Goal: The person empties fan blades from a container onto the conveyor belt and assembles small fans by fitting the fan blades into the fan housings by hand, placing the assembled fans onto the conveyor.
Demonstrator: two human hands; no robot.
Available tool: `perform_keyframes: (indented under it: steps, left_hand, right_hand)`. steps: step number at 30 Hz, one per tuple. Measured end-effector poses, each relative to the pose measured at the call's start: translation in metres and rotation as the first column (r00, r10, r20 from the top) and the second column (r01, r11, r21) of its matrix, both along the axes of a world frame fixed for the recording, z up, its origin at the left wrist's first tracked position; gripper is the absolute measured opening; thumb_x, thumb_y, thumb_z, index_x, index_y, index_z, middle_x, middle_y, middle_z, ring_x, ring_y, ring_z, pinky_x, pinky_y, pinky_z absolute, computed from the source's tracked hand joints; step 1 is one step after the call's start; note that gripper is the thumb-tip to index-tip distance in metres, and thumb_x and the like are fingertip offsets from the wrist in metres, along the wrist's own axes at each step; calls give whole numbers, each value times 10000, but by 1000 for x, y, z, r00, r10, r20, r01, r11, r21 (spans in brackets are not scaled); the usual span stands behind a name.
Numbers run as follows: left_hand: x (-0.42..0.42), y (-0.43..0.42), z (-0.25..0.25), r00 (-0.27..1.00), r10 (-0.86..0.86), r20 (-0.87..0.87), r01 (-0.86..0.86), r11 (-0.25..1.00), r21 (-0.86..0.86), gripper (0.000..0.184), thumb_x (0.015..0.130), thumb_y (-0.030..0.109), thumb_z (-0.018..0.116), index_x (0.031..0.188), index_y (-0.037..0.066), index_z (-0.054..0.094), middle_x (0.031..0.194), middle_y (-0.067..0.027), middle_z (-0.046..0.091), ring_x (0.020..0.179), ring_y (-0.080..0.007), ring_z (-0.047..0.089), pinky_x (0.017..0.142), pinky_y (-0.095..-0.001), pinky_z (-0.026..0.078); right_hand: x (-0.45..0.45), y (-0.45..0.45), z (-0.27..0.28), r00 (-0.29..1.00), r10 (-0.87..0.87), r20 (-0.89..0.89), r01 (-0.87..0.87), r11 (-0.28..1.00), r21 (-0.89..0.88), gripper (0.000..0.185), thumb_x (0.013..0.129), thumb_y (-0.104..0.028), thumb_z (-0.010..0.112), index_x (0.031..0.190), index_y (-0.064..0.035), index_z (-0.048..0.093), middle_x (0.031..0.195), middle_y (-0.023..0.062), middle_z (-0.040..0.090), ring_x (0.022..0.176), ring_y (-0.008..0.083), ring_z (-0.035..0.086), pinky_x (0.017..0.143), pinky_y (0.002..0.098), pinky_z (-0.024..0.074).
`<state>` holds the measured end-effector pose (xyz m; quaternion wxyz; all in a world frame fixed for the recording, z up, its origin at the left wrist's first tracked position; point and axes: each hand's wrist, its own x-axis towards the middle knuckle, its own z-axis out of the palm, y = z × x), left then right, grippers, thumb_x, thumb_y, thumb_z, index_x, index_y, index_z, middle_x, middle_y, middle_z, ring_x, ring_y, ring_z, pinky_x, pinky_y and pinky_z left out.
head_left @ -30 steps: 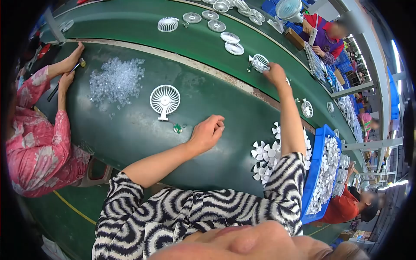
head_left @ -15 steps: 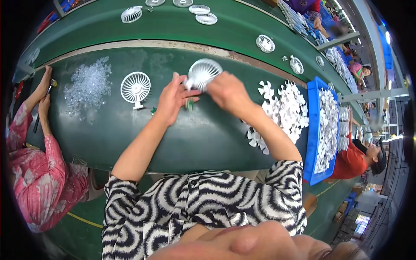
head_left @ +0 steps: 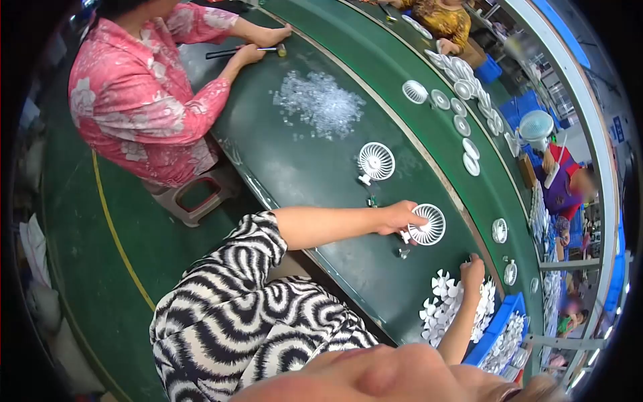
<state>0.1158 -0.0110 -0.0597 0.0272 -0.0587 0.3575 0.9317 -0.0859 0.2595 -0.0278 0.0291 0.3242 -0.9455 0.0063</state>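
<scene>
My left hand (head_left: pixel 400 218) grips a round white fan housing (head_left: pixel 429 225) with radial slats, its thumb over the housing's centre. A small part (head_left: pixel 403 253) hangs or lies just below it. My right hand (head_left: pixel 472 271) is at the far edge of a pile of white fan blades (head_left: pixel 439 311), its fingers pressed together; what they hold, if anything, is too small to make out. A second white fan housing (head_left: pixel 376 161) lies on the green table, with a small green circuit board (head_left: pixel 372 201) beside it.
Clear small pieces (head_left: pixel 318 104) are heaped on the table (head_left: pixel 268 164). A blue crate (head_left: pixel 497 328) of white parts stands at the right. Beyond a raised edge, a green belt (head_left: pixel 402 63) carries white housings and covers. A co-worker in pink (head_left: pixel 147 100) holds a hammer (head_left: pixel 231 52).
The view has swung toward the left. My left hand has taken hold of the housing that my right hand brought from the belt. My right hand has let it go and moved to the blade pile.
</scene>
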Motion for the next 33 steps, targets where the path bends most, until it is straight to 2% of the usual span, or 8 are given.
perform_keyframes:
  steps: [2,4,6,8,13,19,28,33]
  left_hand:
    - [0,3,0,999,31,-16,-31,1000,-4,294,837,113,654,1077,-12,540,942,-136,643,758,-239,663,567,-367,585]
    - [-4,3,-7,997,70,-36,-72,997,-34,304,826,88,665,1101,7,564,988,-91,645,860,-185,648,715,-334,564]
    - [-3,3,-8,987,153,-39,-152,988,31,303,806,60,671,1094,13,588,981,-78,654,859,-168,643,744,-320,543]
    - [-3,0,-8,978,210,2,-210,978,0,258,829,52,629,1078,-5,594,977,-107,660,858,-196,656,741,-331,550]
    - [-1,-7,3,986,162,48,-162,987,-15,237,887,131,589,1066,-20,554,956,-129,649,802,-212,669,673,-352,592]
    - [-1,-6,2,986,160,50,-156,985,-73,283,888,226,609,1059,7,554,940,-102,650,780,-187,666,625,-320,562]
    - [2,1,6,989,143,45,-135,981,-140,346,924,371,547,1051,50,574,952,-45,651,823,-114,642,710,-258,514]
    - [9,6,15,999,49,17,-46,989,-143,360,927,371,546,1059,37,566,931,-34,620,796,-96,606,682,-251,506]
  right_hand:
    - [21,-18,8,995,15,-101,-13,1000,25,402,757,-118,523,1138,-3,576,941,254,620,858,407,603,776,456,487]
    - [47,-43,19,998,-3,-65,-7,988,-156,385,780,-140,533,1140,-13,572,978,237,631,870,397,609,769,448,489]
    - [68,-59,24,979,145,144,-67,894,-443,389,789,-83,509,1166,-8,573,1071,205,639,940,353,637,823,393,489]
    - [93,-71,24,747,117,654,366,748,-553,348,816,-101,517,1136,17,589,1001,134,665,856,207,627,767,327,491]
    - [116,-60,-2,964,224,-141,-261,892,-369,323,770,-148,635,1071,-34,615,879,152,595,763,304,595,701,370,470]
    - [142,-68,24,935,148,323,-64,964,-257,344,749,-212,675,1043,-40,626,939,156,601,873,324,589,753,406,475]
    - [155,-79,39,991,108,-76,-132,815,-564,326,737,-193,726,1010,-50,621,805,94,591,635,221,587,576,323,476]
    - [165,-115,36,964,237,-122,-266,856,-443,295,747,-187,703,1005,-65,625,846,102,594,705,292,600,619,385,490]
